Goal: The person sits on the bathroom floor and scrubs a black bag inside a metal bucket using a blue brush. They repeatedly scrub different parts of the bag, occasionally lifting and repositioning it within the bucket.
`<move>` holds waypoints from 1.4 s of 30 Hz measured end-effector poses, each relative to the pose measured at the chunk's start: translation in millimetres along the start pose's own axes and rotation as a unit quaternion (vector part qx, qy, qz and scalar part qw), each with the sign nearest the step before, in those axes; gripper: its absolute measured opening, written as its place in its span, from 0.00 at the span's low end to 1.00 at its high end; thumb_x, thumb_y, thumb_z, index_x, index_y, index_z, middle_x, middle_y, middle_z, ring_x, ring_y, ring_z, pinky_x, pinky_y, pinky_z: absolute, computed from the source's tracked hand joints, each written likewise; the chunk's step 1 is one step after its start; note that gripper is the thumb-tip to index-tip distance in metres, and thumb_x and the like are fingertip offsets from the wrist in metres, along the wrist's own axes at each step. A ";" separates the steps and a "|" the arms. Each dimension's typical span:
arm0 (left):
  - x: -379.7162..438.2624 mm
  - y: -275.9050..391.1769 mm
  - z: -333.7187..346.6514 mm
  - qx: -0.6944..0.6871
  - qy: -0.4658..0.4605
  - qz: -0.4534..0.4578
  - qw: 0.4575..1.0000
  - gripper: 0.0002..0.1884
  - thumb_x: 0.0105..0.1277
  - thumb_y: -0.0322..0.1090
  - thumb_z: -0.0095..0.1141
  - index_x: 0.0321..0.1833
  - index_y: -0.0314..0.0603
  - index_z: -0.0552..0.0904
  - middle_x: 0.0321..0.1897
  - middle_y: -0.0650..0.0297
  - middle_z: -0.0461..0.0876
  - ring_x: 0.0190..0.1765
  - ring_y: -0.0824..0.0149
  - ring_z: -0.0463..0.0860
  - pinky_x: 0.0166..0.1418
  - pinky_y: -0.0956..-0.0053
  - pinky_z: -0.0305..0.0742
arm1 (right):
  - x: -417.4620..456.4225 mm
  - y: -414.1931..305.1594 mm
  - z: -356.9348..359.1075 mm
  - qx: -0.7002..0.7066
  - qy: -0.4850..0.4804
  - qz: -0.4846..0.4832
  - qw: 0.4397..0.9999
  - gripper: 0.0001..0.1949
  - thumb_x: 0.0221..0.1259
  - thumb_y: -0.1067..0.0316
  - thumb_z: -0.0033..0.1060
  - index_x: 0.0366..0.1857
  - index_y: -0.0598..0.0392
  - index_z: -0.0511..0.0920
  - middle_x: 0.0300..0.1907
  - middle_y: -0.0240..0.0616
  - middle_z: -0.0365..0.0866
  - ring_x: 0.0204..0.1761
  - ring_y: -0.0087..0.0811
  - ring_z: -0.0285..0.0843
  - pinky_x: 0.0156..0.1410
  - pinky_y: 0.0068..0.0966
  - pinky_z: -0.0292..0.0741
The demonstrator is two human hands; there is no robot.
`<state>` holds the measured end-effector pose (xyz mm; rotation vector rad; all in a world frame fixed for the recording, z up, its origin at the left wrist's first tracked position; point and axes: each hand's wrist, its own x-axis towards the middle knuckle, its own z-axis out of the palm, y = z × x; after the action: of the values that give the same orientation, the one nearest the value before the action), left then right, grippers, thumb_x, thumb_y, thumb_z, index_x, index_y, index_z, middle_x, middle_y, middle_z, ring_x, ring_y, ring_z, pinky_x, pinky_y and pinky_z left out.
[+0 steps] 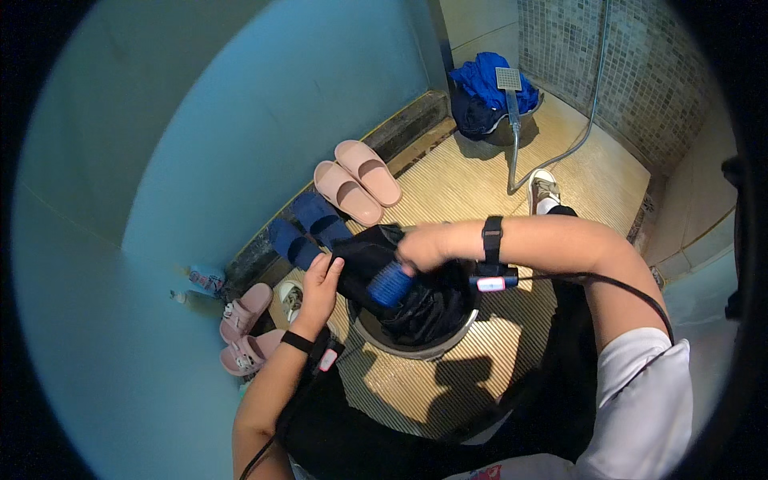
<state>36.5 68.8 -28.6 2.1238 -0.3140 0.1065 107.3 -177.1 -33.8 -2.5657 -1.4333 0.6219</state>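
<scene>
My left hand pinches the edge of a black cloth garment between thumb and fingers, at the left of a round basin. A blue scrubbing brush is in my right hand, against the raised part of the cloth; hand and brush are a little blurred. The rest of the dark cloth lies bunched in the basin, which stands on the ribbed floor between my feet. Part of the basin's far rim is hidden by the cloth and my right forearm.
Pink slides and blue slides line the wall beyond the basin; pink sandals and bottles are at left. A second basin heaped with blue and dark clothes bears a shower head with its hose. Cables run along both arms.
</scene>
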 end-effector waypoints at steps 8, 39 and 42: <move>9.8 2.0 3.5 -0.008 0.015 0.068 0.998 0.12 0.70 0.32 0.55 0.36 0.27 0.72 0.30 0.60 0.65 0.36 0.65 0.68 0.43 0.74 0.64 | -9.6 27.2 41.8 -0.075 -0.130 0.079 0.986 0.15 0.59 0.62 0.56 0.48 0.48 0.84 0.53 0.43 0.83 0.58 0.43 0.79 0.63 0.41 0.72; 2.7 17.9 -6.6 -0.042 0.048 -0.008 0.998 0.13 0.75 0.35 0.50 0.33 0.36 0.68 0.26 0.73 0.61 0.32 0.78 0.59 0.34 0.78 0.58 | 13.7 -16.2 22.1 -0.067 0.097 0.010 0.993 0.12 0.64 0.54 0.54 0.37 0.49 0.83 0.38 0.42 0.87 0.45 0.45 0.84 0.46 0.45 0.77; 2.4 22.2 -2.1 -0.061 0.039 -0.004 0.997 0.15 0.74 0.36 0.52 0.31 0.37 0.65 0.26 0.73 0.58 0.31 0.78 0.58 0.33 0.78 0.57 | 5.7 -13.5 42.0 -0.057 -0.085 0.083 0.991 0.15 0.60 0.60 0.56 0.45 0.55 0.85 0.47 0.41 0.86 0.55 0.43 0.81 0.60 0.41 0.76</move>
<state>33.1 58.7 -8.8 1.9949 -0.2595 0.1625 81.8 -168.4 -69.2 -2.8043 -1.3477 0.8230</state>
